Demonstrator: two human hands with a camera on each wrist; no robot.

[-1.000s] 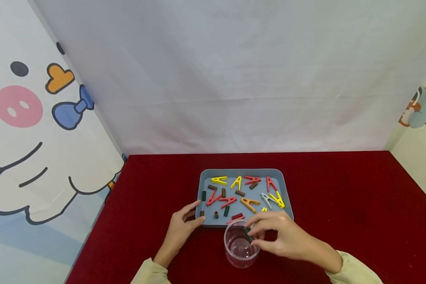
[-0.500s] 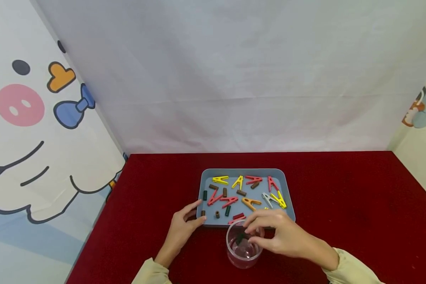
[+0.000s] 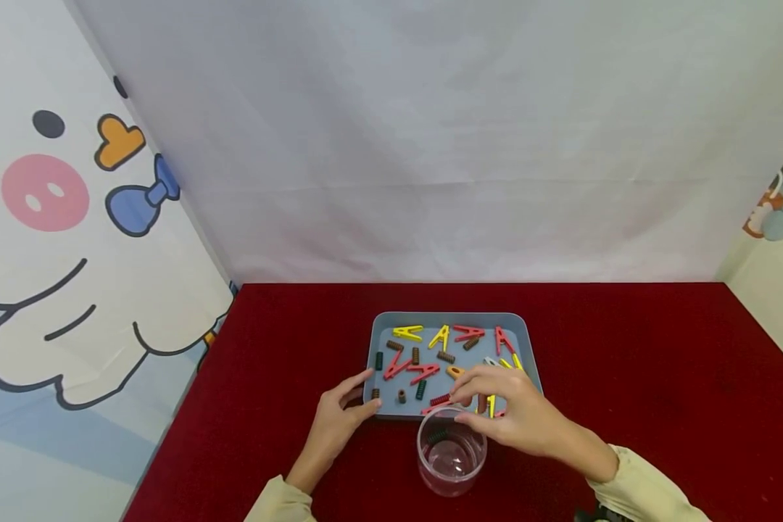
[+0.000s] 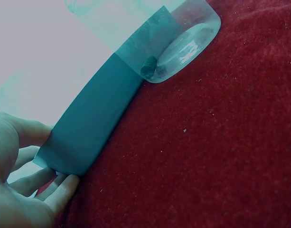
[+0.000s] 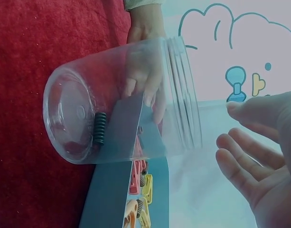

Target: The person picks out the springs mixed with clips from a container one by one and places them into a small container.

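Observation:
A clear plastic jar (image 3: pixel 453 475) stands on the red cloth in front of a grey-blue tray (image 3: pixel 368 377). Inside it, on the bottom, lies a dark green spring (image 5: pixel 99 128). My right hand (image 3: pixel 515 409) is over the jar's rim, thumb and fingers apart, with nothing between them. At the tray's near left corner, my left hand (image 3: pixel 336 417) holds the wall between thumb and fingers. In the tray lie several brown springs (image 3: pixel 446 357), green springs (image 3: pixel 420 390) and a red spring (image 3: pixel 440 399), mixed with red clips (image 3: pixel 424 372), yellow clips (image 3: pixel 407 332) and an orange clip (image 3: pixel 454 372).
Red cloth (image 3: pixel 626 377) covers the table on both sides of the tray. A white curtain (image 3: pixel 463 145) hangs behind its back edge. On the left is a cartoon-printed sheet (image 3: pixel 46 290). My right hand hides part of the tray's near right side.
The green spring has left my right hand and dropped to the jar's bottom. My right hand has risen slightly towards the tray. My left hand stays at the tray corner.

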